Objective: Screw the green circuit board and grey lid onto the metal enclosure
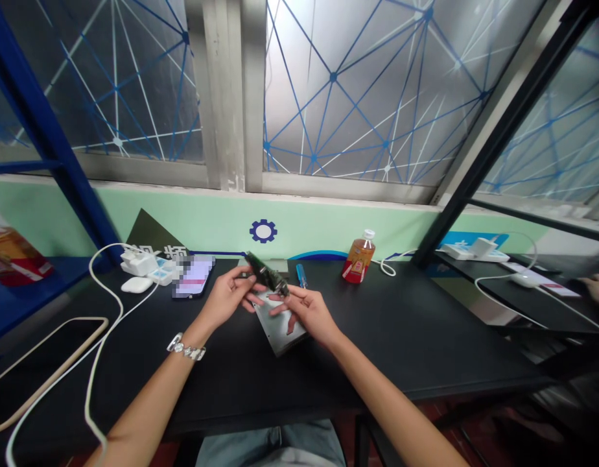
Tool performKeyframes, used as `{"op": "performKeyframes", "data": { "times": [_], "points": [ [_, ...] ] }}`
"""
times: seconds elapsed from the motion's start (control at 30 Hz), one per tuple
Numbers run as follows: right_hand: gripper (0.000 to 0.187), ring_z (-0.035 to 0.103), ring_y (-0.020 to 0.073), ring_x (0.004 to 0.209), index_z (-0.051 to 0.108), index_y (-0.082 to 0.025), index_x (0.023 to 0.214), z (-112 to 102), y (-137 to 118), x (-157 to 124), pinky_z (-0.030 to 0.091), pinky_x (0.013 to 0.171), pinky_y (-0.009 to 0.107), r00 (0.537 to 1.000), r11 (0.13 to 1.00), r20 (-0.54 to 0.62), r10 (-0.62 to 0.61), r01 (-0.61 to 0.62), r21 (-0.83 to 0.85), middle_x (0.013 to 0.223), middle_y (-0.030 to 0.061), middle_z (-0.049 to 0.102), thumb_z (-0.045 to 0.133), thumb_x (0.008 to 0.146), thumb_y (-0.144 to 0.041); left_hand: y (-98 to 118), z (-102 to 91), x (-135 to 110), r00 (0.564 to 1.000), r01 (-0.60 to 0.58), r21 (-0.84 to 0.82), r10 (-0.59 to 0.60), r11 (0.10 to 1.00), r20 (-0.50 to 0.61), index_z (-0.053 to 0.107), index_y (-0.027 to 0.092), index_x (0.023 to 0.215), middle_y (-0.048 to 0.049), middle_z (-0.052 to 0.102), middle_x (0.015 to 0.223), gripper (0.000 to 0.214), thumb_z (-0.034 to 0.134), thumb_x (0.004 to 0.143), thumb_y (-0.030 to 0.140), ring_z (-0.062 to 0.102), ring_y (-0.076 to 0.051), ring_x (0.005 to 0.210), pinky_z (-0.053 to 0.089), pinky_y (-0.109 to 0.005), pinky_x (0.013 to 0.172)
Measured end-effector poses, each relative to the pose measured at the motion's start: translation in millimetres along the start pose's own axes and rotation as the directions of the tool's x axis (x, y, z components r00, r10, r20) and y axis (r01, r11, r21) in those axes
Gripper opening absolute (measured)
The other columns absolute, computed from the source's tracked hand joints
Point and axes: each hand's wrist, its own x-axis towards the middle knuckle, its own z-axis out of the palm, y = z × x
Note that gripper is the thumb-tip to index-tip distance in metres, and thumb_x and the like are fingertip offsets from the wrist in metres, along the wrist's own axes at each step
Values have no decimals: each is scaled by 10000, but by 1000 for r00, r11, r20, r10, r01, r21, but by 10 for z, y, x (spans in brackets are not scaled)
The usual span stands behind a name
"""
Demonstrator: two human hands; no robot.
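Note:
Between my two hands is a small dark green circuit board (265, 275), held tilted above the desk. My left hand (230, 290) pinches its left side, with a bracelet (185, 348) around that wrist. The fingers of my right hand (309, 312) close on the board's lower right end. Below them lies a flat silver metal case (276, 334), partly covered by my hands. Just behind, a blue-handled screwdriver (300, 275) rests on the desk, near a greyish flat box (280, 266). Fine details of the board are blurred.
On the black desk (401, 337), a drink bottle (360, 257) stands at the back right. A phone (194, 275), white chargers (139, 263) and a white earphone case (137, 285) lie left. White cables (96, 363) cross the left side. Another person's hand (598, 288) shows far right.

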Motion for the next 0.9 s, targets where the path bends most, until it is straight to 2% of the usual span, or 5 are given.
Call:
{"op": "performKeyframes", "data": {
  "times": [0.2,0.5,0.6,0.77,0.9],
  "points": [
    [631,677,225,876,601,-234,1378,41,27,-24,598,538,303,991,983,91,97,-110,148,1182,86,687,726,766,-326,56,-17,-50,977,-192,102,200,976,-72,668,194,1242,-100,723,1105,450,740,823,340,660,-151,627,549,-251,540],
    [546,633,265,1110,466,-320,1441,54,79,-27,590,684,335,986,992,118,116,-122,45,1342,88,581,538,937,-517,33,98,-99,972,-236,106,232,966,46,746,220,1170,-93,611,1125,336,620,916,400,640,-190,808,555,-271,595],
    [632,644,240,1095,428,-355,1461,48,78,-38,572,792,344,989,996,120,83,-88,35,1346,64,579,665,878,-417,21,121,-116,977,-204,16,203,979,61,768,197,1023,-84,602,1140,256,648,896,386,647,-187,801,557,-286,619],
    [845,586,238,1236,361,-341,1517,74,72,-24,483,1031,396,991,998,123,-61,60,11,1431,69,536,787,788,-341,53,189,-133,990,-138,-149,141,979,14,642,184,936,-1,588,860,224,764,815,327,574,-106,662,510,-222,602],
    [924,514,247,1339,338,-303,1543,30,106,15,434,1103,400,985,984,75,-158,163,-73,1549,82,430,819,754,-320,92,158,-121,995,-75,-220,87,973,46,586,197,1015,-11,619,975,314,791,796,287,605,-108,750,515,-207,648]
  ]
}}
